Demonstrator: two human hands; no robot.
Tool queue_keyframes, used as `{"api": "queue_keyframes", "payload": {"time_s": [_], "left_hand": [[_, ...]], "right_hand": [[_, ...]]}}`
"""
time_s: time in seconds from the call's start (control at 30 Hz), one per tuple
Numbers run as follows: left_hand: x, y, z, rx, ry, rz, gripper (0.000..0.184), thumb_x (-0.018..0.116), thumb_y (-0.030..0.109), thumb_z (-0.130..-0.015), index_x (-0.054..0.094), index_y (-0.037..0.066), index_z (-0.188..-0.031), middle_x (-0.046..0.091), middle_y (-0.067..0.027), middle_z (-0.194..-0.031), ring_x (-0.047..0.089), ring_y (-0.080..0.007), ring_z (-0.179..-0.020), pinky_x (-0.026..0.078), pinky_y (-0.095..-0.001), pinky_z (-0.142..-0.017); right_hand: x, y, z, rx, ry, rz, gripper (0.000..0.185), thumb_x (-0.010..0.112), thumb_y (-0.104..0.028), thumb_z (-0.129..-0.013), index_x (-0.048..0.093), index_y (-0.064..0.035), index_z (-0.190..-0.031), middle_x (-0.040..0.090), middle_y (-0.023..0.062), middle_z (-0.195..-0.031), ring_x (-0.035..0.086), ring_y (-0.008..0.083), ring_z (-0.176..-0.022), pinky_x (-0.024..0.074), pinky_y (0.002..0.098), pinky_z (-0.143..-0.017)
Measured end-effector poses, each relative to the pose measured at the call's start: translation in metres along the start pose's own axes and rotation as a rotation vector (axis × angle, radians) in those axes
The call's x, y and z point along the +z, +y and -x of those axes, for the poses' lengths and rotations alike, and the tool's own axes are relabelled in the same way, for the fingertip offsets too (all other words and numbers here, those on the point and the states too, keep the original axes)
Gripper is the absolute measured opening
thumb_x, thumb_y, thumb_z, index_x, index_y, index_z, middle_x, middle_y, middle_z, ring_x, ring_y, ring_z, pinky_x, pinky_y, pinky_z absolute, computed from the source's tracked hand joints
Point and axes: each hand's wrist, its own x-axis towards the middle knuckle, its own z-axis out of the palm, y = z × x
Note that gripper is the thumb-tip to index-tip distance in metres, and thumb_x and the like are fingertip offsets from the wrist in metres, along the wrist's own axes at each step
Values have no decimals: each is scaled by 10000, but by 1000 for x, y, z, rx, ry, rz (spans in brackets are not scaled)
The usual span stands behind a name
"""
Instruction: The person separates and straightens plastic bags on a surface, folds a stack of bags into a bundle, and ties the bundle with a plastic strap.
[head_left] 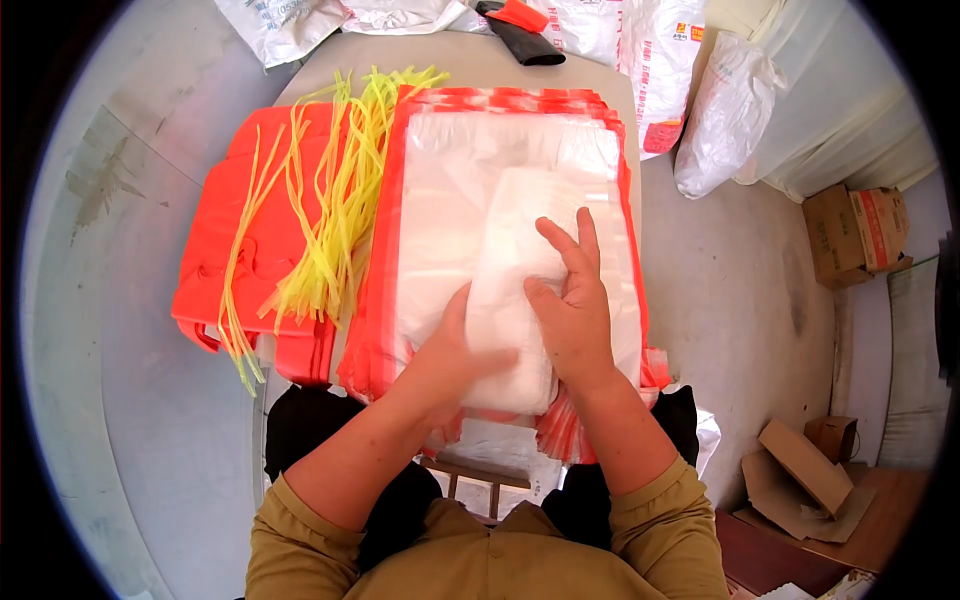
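A long white bundle (515, 240) with a soft, textured look, perhaps folded cloth, lies at a slant on a stack of clear plastic bags with red edges (435, 210). My right hand (578, 315) is at the bundle's right side, fingers stretched and apart, with the thumb over its edge. At the lower left side, my left hand (445, 360) touches or nearly touches the bundle; its thumb points up and its other fingers are smeared by motion. What lies under the bundle is partly hidden.
Left of the stack are folded red bags (240, 200) with loose yellow strips (345, 200) over them. White printed sacks (660, 70) stand beyond the table (390, 58). A black and red object (525, 35) lies at the far edge. Cardboard boxes (855, 235) sit at right.
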Motion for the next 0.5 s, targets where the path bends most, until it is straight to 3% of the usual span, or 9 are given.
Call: {"api": "queue_keyframes", "payload": {"time_s": [0.1,0.2,0.3,0.4,0.5], "left_hand": [[3,4,3,16,-8,7,954,760,-84,-840,257,77,-1634,524,-121,-1492,556,-246,-1348,511,-419,-1099],[3,6,5,22,-8,-18,963,746,-104,-822,261,74,-1635,530,-123,-1486,561,-251,-1343,508,-424,-1102],[2,8,7,-8,-9,-4,975,745,-111,-807,264,73,-1635,530,-126,-1488,565,-256,-1340,506,-428,-1104],[1,7,8,38,-19,9,924,706,-98,-818,282,64,-1623,533,-149,-1460,589,-258,-1289,571,-415,-1009],[0,10,8,18,-39,48,928,708,-91,-824,272,69,-1627,530,-152,-1466,589,-265,-1293,579,-432,-1001]], "right_hand": [[-5,0,-7,-65,-11,76,562,557,91,-877,633,-49,-1415,141,172,-1750,265,279,-1575,399,347,-1161],[-26,11,-21,-33,-191,207,482,537,66,-880,697,-31,-1325,261,181,-1717,319,297,-1553,401,356,-1162],[-38,16,-29,-236,-244,766,383,563,19,-906,737,-15,-1245,345,193,-1680,391,311,-1510,421,363,-1146],[-49,21,-35,-411,26,929,387,605,-66,-966,680,-35,-1344,413,180,-1627,511,283,-1388,498,347,-1053],[-58,8,-32,-76,72,311,493,647,-156,-998,550,-36,-1467,478,195,-1523,601,277,-1199,568,369,-911]]}}
